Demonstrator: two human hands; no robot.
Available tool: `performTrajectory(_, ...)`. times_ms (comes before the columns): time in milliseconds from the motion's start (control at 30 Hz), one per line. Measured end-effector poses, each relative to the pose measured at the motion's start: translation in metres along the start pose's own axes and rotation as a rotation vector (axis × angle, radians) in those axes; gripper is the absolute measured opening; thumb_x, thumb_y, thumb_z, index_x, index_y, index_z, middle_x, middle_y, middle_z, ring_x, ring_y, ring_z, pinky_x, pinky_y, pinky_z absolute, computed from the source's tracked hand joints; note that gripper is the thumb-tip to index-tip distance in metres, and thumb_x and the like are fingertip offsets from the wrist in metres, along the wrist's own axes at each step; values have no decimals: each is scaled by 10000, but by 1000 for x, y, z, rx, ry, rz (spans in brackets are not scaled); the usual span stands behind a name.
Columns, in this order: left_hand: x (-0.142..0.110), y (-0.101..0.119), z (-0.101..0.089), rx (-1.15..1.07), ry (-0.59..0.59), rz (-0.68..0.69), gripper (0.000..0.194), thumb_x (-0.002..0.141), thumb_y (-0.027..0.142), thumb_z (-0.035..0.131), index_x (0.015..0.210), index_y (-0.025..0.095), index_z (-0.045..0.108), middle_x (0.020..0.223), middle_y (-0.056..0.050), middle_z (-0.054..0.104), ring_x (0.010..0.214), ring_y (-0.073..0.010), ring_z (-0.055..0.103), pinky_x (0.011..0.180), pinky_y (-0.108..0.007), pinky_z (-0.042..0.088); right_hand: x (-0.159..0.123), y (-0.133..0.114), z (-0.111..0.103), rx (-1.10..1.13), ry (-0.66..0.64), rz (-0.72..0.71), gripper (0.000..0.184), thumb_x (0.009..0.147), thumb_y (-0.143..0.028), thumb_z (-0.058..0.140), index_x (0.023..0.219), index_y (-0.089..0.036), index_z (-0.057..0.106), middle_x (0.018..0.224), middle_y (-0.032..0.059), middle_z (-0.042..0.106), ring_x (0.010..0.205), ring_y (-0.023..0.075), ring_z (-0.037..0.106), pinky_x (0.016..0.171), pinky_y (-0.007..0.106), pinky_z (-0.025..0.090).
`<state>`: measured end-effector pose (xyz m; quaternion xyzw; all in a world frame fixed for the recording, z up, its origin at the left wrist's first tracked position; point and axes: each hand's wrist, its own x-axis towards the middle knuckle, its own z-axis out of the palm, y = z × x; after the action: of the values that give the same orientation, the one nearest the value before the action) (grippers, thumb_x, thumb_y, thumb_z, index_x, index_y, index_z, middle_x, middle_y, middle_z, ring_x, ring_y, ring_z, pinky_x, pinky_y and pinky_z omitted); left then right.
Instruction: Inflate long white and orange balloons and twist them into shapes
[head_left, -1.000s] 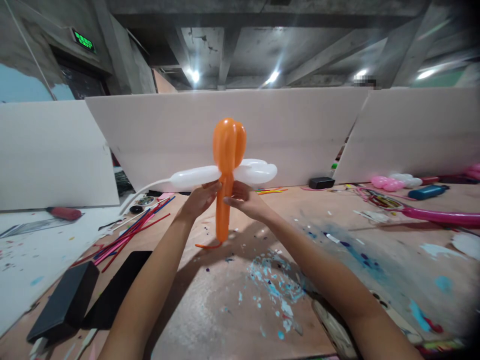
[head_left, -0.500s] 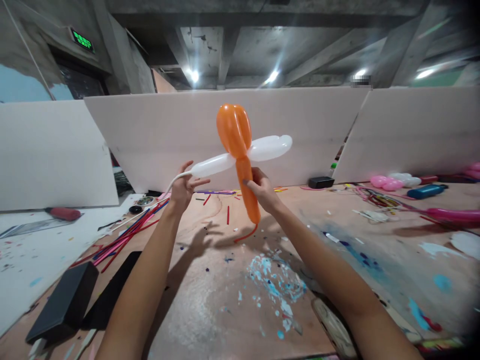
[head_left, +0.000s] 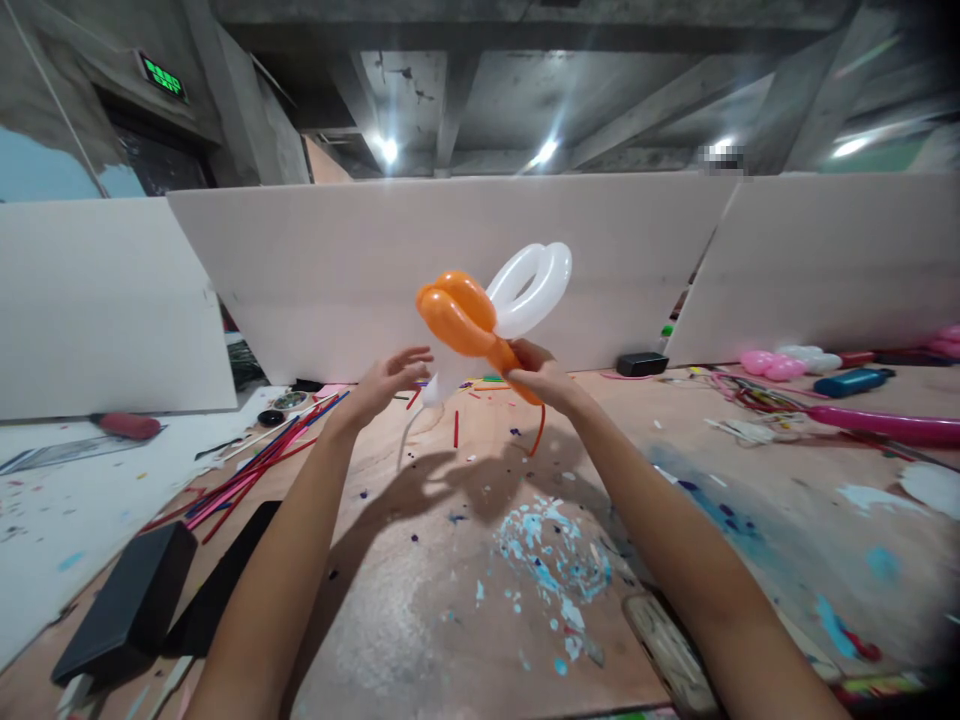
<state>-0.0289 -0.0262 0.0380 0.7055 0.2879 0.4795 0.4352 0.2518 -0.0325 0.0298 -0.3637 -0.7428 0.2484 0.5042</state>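
Note:
My right hand [head_left: 541, 372] is wrapped round the lower stem of an orange twisted balloon [head_left: 457, 315], whose rounded loops tilt up to the left. Joined to it at the twist is a white balloon [head_left: 536, 290]; its double loop sticks up to the right. The white balloon's other end [head_left: 444, 385] hangs below the orange loops, smeared by motion, with a thin uninflated tail trailing down. Left of that end, my left hand [head_left: 390, 380] hovers with fingers apart, holding nothing. An orange uninflated tail [head_left: 538, 432] dangles beneath my right hand.
Uninflated balloons [head_left: 247, 465] lie in a bundle on the left. A black box [head_left: 127, 605] sits near the front left, a small black box [head_left: 641, 364] at the back. Pink balloons [head_left: 772, 365], a blue bottle [head_left: 855, 382] and a long magenta balloon [head_left: 892, 425] are on the right. White boards [head_left: 337, 260] stand behind.
The orange balloon has tipped from nearly upright toward the left and come lower. The white loop has swung upward. My left hand has let go of the white balloon's tail end, which has dropped.

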Motion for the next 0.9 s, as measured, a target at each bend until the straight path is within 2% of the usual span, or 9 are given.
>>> performTrajectory(67, 0, -1, 6, 100, -80, 9, 470, 742, 419, 739, 1137, 170, 688, 1177, -140, 674, 1060, -264, 630, 892, -371, 501, -1, -3, 3, -17, -37, -16, 394, 707, -192, 573, 1097, -199, 625, 1026, 31, 638, 920, 192, 578, 807, 323, 447)
performTrajectory(200, -1, 0, 15, 95, -75, 67, 383, 766, 444, 713, 1018, 156, 727, 1016, -102, 717, 1019, -274, 638, 853, -358, 517, -3, -11, 10, -44, -49, -26, 397, 708, -187, 580, 1100, -203, 633, 1017, 34, 643, 892, 185, 576, 782, 315, 452)
performTrajectory(400, -6, 4, 27, -27, -144, -77, 386, 766, 465, 711, 994, 155, 670, 945, -113, 678, 696, -213, 666, 519, -259, 514, -5, -15, 16, -45, -74, -25, 368, 701, -171, 579, 1063, -213, 626, 926, 7, 619, 824, 162, 557, 742, 302, 434)
performTrajectory(533, -6, 1, 32, -51, -156, -61, 363, 779, 488, 678, 904, 151, 630, 814, -80, 634, 607, -175, 632, 440, -227, 465, -6, -18, 17, -54, -85, -17, 367, 705, -172, 579, 1067, -218, 617, 921, 7, 611, 816, 160, 553, 728, 298, 426)
performTrajectory(667, -6, 0, 35, -50, -128, -10, 377, 842, 541, 592, 823, 165, 567, 596, 10, 496, 411, -89, 461, 354, -204, 340, -8, -23, 18, -93, -84, -14, 334, 718, -185, 578, 1048, -220, 617, 888, 4, 604, 788, 157, 547, 706, 297, 418)
performTrajectory(767, -6, 2, 36, -29, -115, 16, 393, 864, 566, 566, 803, 179, 531, 582, 23, 472, 394, -71, 425, 355, -198, 322, -9, -27, 19, -84, -77, -20, 330, 728, -192, 575, 1054, -219, 620, 892, 6, 610, 785, 155, 549, 711, 296, 422)
performTrajectory(900, -6, 3, 32, 23, -92, -5, 465, 820, 635, 591, 775, 180, 505, 584, 19, 487, 385, -69, 438, 351, -193, 323, -10, -31, 19, -48, -66, -16, 366, 725, -193, 572, 1086, -225, 628, 893, 8, 616, 776, 158, 547, 697, 291, 427)
